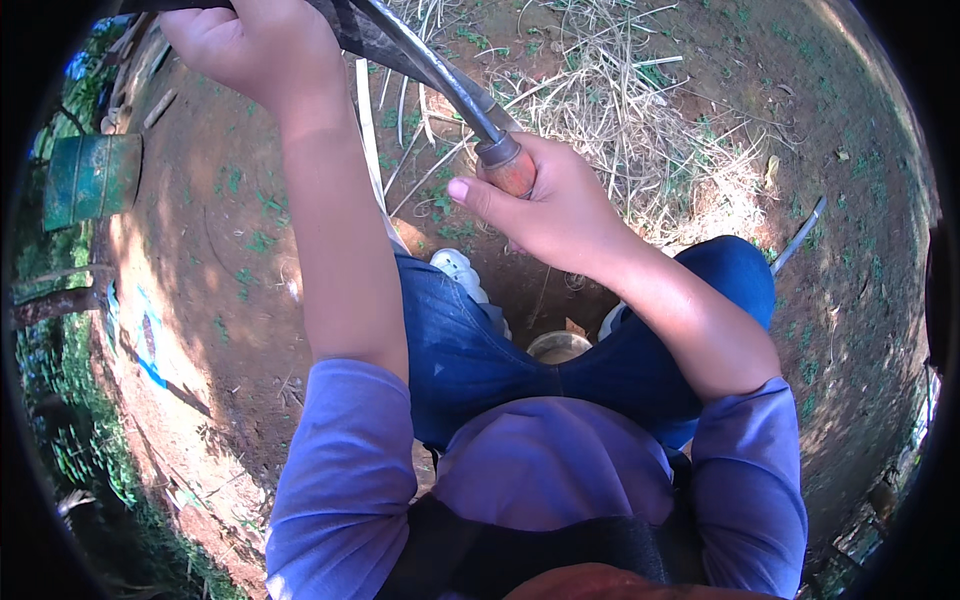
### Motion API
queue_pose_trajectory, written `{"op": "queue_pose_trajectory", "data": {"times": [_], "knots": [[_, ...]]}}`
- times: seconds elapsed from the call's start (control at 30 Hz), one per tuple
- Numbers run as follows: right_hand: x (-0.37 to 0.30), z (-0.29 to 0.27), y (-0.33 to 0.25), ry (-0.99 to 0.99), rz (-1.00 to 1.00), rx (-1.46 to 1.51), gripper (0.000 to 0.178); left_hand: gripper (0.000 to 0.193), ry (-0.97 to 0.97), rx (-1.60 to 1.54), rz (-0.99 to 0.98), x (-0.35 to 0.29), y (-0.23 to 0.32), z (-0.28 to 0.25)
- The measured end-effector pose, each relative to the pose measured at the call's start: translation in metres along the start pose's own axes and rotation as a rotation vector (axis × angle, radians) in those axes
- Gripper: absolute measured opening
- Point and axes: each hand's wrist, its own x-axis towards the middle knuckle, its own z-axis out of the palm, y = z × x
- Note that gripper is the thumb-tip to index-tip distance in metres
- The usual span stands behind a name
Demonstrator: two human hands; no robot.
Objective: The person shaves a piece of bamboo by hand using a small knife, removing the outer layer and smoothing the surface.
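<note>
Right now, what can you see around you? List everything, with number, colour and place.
Handled tool: 1, grey with orange-red handle, top centre
Flat strip: 1, dark, behind the tool
Plant strips: many, straw-pale, heaped at upper centre
Drum-like container: 1, green, far left
Slim rod-like thing: 1, grey, beside the right knee
Round thing: 1, pale-rimmed, between the thighs
Ground: brown, all around
Foliage: uncounted, green, left edge
Shoes: 2, white, partly hidden
Jeans: 1 pair, blue, lower centre
Shirt: 1, purple, bottom
Left hand: 1, bare, top left
Right hand: 1, bare, gripping the handle
</note>
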Motion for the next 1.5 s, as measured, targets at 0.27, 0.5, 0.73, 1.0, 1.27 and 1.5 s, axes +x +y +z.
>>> {"op": "queue_pose_trajectory", "data": {"times": [0.27, 0.5, 0.73, 1.0, 1.27, 1.5], "knots": [[0.011, -0.004, 0.014, 0.049, -0.051, -0.073, 0.036, 0.022, -0.09, -0.001, 0.039, -0.011, 0.018, 0.01], [0.024, -0.025, 0.137, -0.05, 0.585, 0.042, 0.038, 0.018, 0.044, 0.2, -0.006, -0.004, 0.012, 0.011], [0.025, -0.021, 0.099, -0.044, 0.399, 0.013, 0.039, 0.02, 0.08, 0.15, -0.08, -0.004, 0.015, 0.006], [-0.001, 0.004, 0.021, 0.059, -0.111, -0.08, 0.04, 0.018, 0.008, 0.159, 0.009, -0.006, 0.01, -0.002], [0.02, -0.033, 0.172, -0.085, 0.681, -0.078, 0.036, 0.019, -0.006, 0.205, 0.025, -0.003, 0.017, -0.004], [0.023, -0.02, 0.108, -0.053, 0.385, -0.003, 0.04, 0.018, 0.036, 0.194, 0.018, -0.001, 0.009, -0.013]]}}
